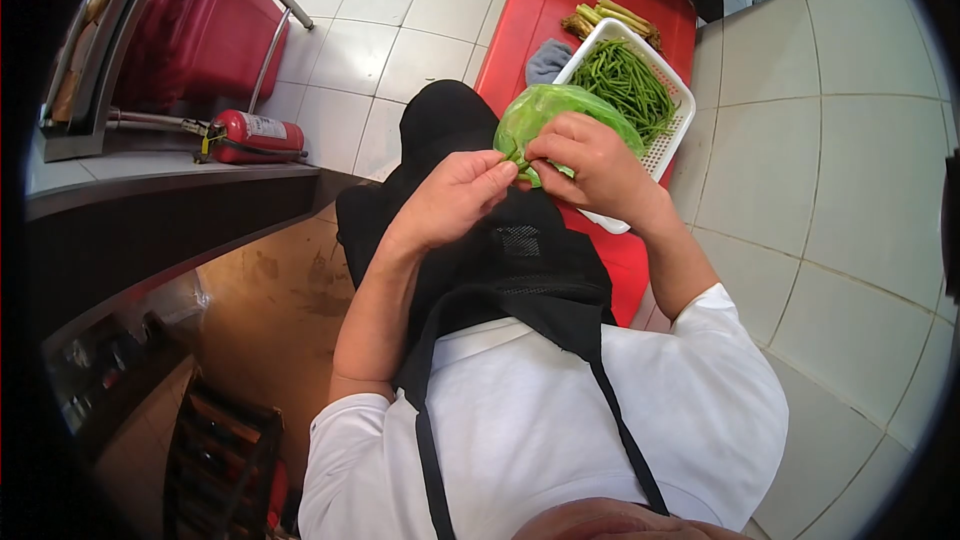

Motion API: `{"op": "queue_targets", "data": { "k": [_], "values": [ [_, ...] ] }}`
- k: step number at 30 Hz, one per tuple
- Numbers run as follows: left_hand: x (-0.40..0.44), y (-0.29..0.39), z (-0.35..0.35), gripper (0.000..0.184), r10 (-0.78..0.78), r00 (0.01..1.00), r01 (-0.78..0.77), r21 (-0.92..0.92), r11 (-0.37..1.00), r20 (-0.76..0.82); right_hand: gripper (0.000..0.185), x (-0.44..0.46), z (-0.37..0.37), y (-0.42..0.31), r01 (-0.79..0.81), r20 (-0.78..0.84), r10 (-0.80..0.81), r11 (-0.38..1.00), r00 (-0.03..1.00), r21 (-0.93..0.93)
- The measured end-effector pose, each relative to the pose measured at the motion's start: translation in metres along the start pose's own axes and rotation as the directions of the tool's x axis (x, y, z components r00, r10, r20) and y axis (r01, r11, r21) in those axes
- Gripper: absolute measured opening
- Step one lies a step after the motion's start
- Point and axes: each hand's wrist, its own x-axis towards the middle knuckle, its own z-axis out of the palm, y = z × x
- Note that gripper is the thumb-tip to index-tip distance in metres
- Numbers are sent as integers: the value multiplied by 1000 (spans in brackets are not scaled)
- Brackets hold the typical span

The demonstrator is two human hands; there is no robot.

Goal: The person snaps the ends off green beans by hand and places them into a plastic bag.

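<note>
A thin green plastic bag (pixel 530 110) lies over my lap and the near side of a white basket (pixel 683 130). My left hand (pixel 458 198) is closed, thumb and fingertips pinched at the bag's near edge. Right beside it, my right hand (pixel 592 166) is closed too, its bent fingers gripping gathered green plastic at the same spot. Whether something small sits between the fingertips is hidden. Long green beans (pixel 622 85) fill much of the basket, just beyond my right hand.
The basket rests on a red bench (pixel 510 10), with a bundle of pale stalks (pixel 625 18) and a grey cloth (pixel 548 61) beside it. A fire extinguisher (pixel 255 137) and a dark red bin (pixel 205 35) stand at left. White wall tiles (pixel 760 150) border the bench.
</note>
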Motion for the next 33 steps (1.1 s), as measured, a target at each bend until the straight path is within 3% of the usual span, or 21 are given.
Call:
{"op": "queue_targets", "data": {
  "k": [3, 4, 6, 9, 12, 16, 21, 25, 28, 33],
  "values": [
    [2, -1, 2, 30, 7, 1000, -6, 21, 1000, -9, 8, -3, 8, 0, -34, -24, 34, 999, 999, -2],
    [3, -1, 2, 30, 7, 1000, -7, 24, 1000, -9, 7, -6, 10, 1, -227, 19, 228, 948, 973, 221],
    [3, -2, 1, 29, 9, 1000, -8, -11, 1000, 22, 7, -12, 16, 4, -549, 224, 530, 604, 818, 578],
    [-2, 0, -1, 29, -13, 1000, 14, -75, 997, 14, 10, -12, 22, 4, -477, 148, 581, 467, 800, 744],
    [-1, 2, -1, 29, -13, 1000, 14, -106, 994, 6, 13, -14, 23, 2, -472, 138, 515, 603, 846, 643],
    [1, 2, 0, 30, 16, 999, -17, -24, 1000, -39, 16, -15, 15, -3, -505, 189, 496, 647, 848, 571],
    [7, -6, 4, 27, 113, 975, -67, 233, 970, -191, 17, -11, 12, -13, -553, 144, 553, 706, 821, 443],
    [8, -4, 12, 28, 253, 920, -80, 486, 870, -301, 16, -11, 19, -16, -532, 15, 571, 756, 821, 382],
    [6, 2, 17, 27, 262, 899, -56, 499, 865, -352, 14, -14, 25, -12, -509, -62, 556, 797, 829, 325],
    [3, 4, 16, 23, 344, 918, -130, 668, 733, -199, 11, -16, 26, -6, -476, -12, 504, 823, 863, 309]
  ]
}}
